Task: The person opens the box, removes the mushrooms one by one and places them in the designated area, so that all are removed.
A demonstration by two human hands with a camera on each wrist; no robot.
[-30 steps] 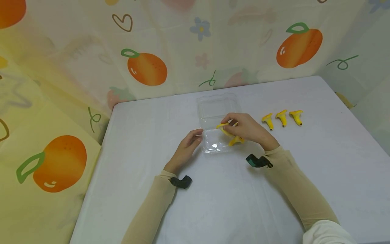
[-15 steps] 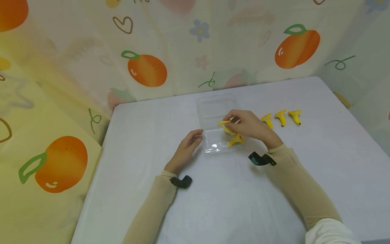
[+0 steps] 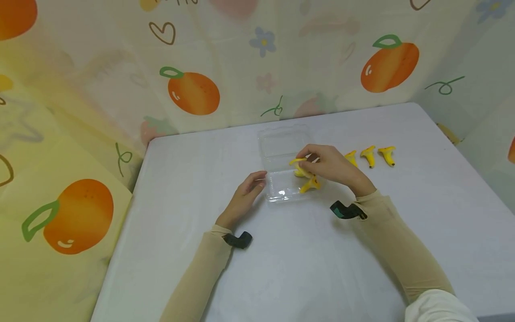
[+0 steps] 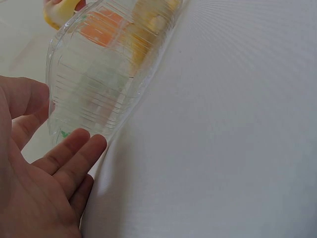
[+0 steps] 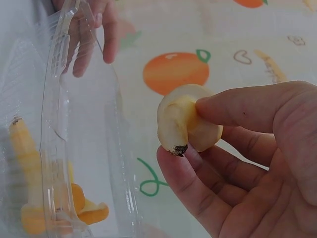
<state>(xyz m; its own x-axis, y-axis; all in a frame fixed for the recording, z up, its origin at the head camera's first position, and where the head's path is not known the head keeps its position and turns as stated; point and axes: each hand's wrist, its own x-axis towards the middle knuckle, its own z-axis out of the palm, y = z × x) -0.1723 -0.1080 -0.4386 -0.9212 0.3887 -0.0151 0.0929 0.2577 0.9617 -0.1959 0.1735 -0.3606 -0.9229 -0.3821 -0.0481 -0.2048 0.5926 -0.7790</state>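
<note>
Thumb and fingers of my right hand point(image 3: 331, 167) pinch a yellow mushroom point(image 5: 173, 121) with a flared cap, pale stem and dark stem end. It is held above the clear plastic box point(image 3: 277, 181), whose lid point(image 3: 283, 141) lies folded back at the far side. Inside the box, a yellow mushroom point(image 3: 310, 184) lies at the right; more yellow shows through the plastic wall in the right wrist view. My left hand point(image 3: 243, 197) is at the box's left edge, fingers loosely extended, with fingertips right at the rim in the left wrist view.
Three more mushrooms stand in a row on the white table point(image 3: 181, 188), right of my right hand: a partly hidden mushroom point(image 3: 352, 157), a middle mushroom point(image 3: 369, 156) and a far-right mushroom point(image 3: 387, 155). A fruit-patterned curtain point(image 3: 241, 58) hangs behind the table.
The right hand has shifted slightly right and upward with its mushroom, which has turned a little. The left hand stays at the box's edge.
</note>
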